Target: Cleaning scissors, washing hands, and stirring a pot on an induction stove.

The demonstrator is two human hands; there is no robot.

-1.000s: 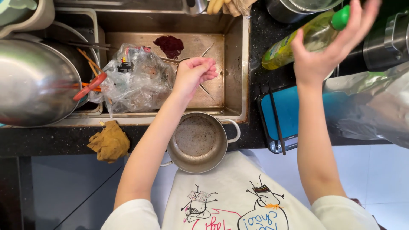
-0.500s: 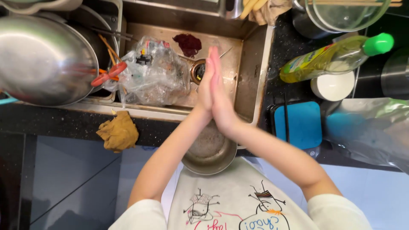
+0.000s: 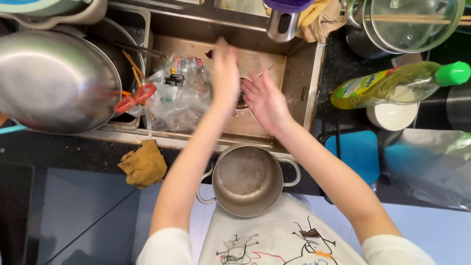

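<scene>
Both of my hands hang over the steel sink (image 3: 304, 93), empty. My left hand (image 3: 224, 74) is blurred, fingers pointing away, next to a crumpled clear plastic bag (image 3: 179, 93) lying in the sink. My right hand (image 3: 265, 100) is beside it, palm up, fingers spread, a small gap between the two hands. A small steel pot (image 3: 248, 179) with two handles rests on the sink's near edge, just under my forearms.
A large steel bowl (image 3: 49, 81) sits at left with red-handled scissors (image 3: 135, 98) and chopsticks beside it. A yellow cloth (image 3: 144, 164) hangs on the counter edge. On the right stand a green-capped soap bottle (image 3: 392, 86), a glass lid (image 3: 417, 22), and a blue tray (image 3: 358, 149).
My right hand came down from the soap bottle, pressed palm to palm with my left, and now the two hands have parted over the sink. The camera view shifted.
</scene>
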